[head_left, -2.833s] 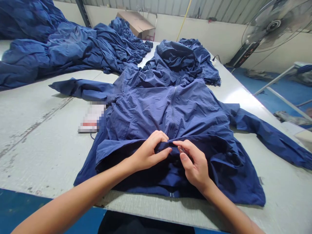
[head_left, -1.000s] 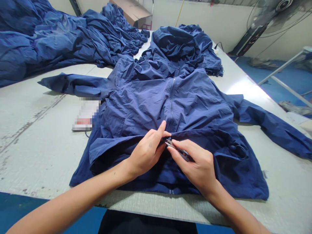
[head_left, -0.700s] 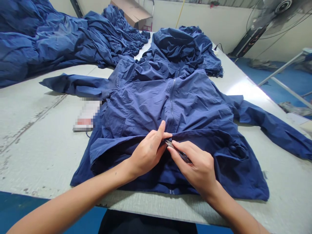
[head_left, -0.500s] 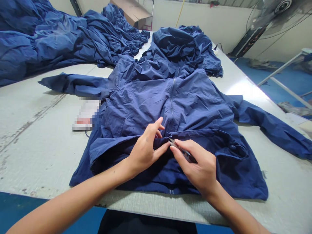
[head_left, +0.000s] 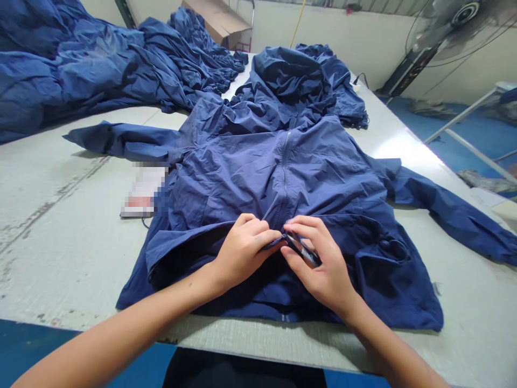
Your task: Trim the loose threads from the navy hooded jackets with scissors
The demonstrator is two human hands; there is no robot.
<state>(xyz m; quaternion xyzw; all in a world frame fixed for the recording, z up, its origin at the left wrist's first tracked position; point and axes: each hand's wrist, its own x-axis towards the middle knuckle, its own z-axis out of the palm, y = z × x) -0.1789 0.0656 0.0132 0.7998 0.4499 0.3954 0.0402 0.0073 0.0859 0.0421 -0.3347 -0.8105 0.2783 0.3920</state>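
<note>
The left hand is pinching the raised hem of a navy zip-front jacket lying on the table. The right hand is holding thread snips at that hem.

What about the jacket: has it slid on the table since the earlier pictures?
No: the jacket shows no slide; its picture-left sleeve crosses the dark line on the table in the same place.

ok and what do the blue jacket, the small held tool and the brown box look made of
Blue jacket: probably thin woven synthetic with a soft sheen, going by its crisp creases and light highlights.
Small tool: likely metal, dark with shiny glints, though much of it is hidden.
Brown box: seemingly cardboard, matt, judging by its plain tan, stiff flat panel.
</note>
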